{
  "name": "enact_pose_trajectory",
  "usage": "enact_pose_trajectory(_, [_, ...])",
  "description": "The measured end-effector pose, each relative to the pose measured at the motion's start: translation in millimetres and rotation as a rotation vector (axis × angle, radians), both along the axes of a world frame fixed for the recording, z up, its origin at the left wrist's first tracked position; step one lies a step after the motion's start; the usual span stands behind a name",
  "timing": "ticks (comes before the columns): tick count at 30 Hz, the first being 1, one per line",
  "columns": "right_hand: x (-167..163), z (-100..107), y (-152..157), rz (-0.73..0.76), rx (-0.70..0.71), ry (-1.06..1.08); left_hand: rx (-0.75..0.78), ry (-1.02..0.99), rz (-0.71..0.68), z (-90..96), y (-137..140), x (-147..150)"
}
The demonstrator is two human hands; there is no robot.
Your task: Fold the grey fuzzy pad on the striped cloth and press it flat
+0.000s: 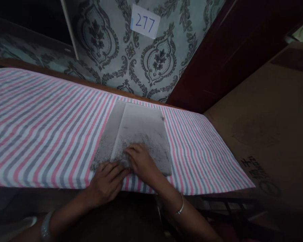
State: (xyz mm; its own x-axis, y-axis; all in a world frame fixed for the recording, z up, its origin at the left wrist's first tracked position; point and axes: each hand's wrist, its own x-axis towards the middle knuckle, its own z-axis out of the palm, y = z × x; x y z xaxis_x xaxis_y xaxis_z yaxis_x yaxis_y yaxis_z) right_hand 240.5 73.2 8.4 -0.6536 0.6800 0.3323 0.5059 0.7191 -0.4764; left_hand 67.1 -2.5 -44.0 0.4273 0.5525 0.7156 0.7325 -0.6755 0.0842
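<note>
A grey, flat board (141,122) lies on the striped cloth, its near half smudged with dark crumbs or dust. A raised fold or strip runs down its left part. At the board's near edge, my left hand (107,181) rests with its fingers bent and close together. My right hand (140,161) is just to the right over the smudged area, fingers curled and a little blurred. Between the two hands shows a small pale patch (126,163), too unclear to name. What the fingertips hold is hidden.
The pink, grey and white striped cloth (52,134) covers a long table against a patterned wall (111,43). A paper marked 277 (145,21) is stuck on the wall. A large cardboard box (262,117) stands at the right, near a dark red panel (217,50).
</note>
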Motion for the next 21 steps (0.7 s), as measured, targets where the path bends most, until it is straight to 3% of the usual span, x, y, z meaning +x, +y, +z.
enact_pose_trajectory(4, [-9,-3,19,-0.162,0.033,0.035,-0.006,0.001,0.0,4.0,0,0])
enact_pose_trajectory(7, [-6,3,14,-0.209,0.046,0.107,0.0,-0.004,0.001,3.9,-1,0])
enact_pose_trajectory(10, [-2,9,-2,-0.113,0.013,0.152,-0.003,-0.001,0.002,4.0,-1,0])
enact_pose_trajectory(13, [-4,9,-9,0.048,-0.027,0.06,0.013,-0.013,-0.003,5.8,0,1])
enact_pose_trajectory(15, [-10,6,-2,0.067,-0.028,-0.01,0.023,-0.023,-0.008,8.1,0,2])
enact_pose_trajectory(21, [-24,1,30,-0.199,0.044,-0.026,0.014,-0.008,-0.02,15.0,0,2])
